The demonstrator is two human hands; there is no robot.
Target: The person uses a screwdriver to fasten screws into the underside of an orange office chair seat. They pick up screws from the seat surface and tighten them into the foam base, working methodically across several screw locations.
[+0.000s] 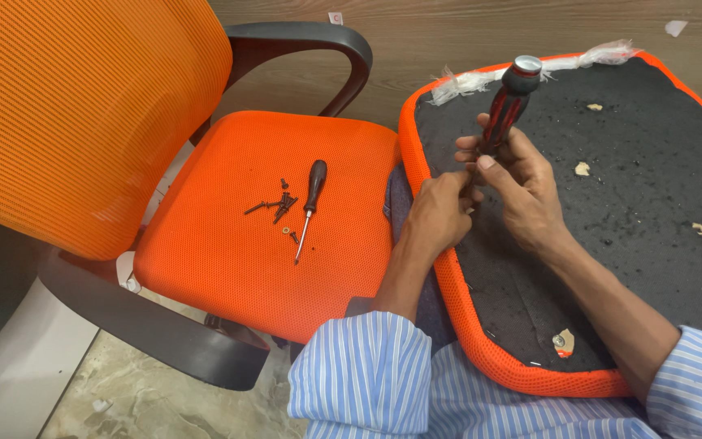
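My right hand (522,183) is wrapped around the red-and-black screwdriver (507,106), gripping the lower handle. Its long axis runs steeply, tilted a little right of vertical: silver cap end points up and away from me, tip end points down toward my hands. The shaft and tip are hidden behind the fingers, so I can't tell what the tip touches.

My left hand (440,213) is closed in a pinch right at the base of that handle, touching the right hand's fingers. What it pinches is too small to tell.

Both hands sit over the near-left edge of the upturned seat pad (660,187), dark underside up, orange mesh rim round it, resting on my lap. White stuffing sticks out at its far edge. The dark underside to the right of the hands is open, only a few pale scraps on it.

Left of me, the orange chair (229,236) holds a second screwdriver (312,195), handle pointing away, tip toward me. Loose screws (279,207) lie just beside it, left side. Well apart from my hands. Black armrest (310,49) behind.
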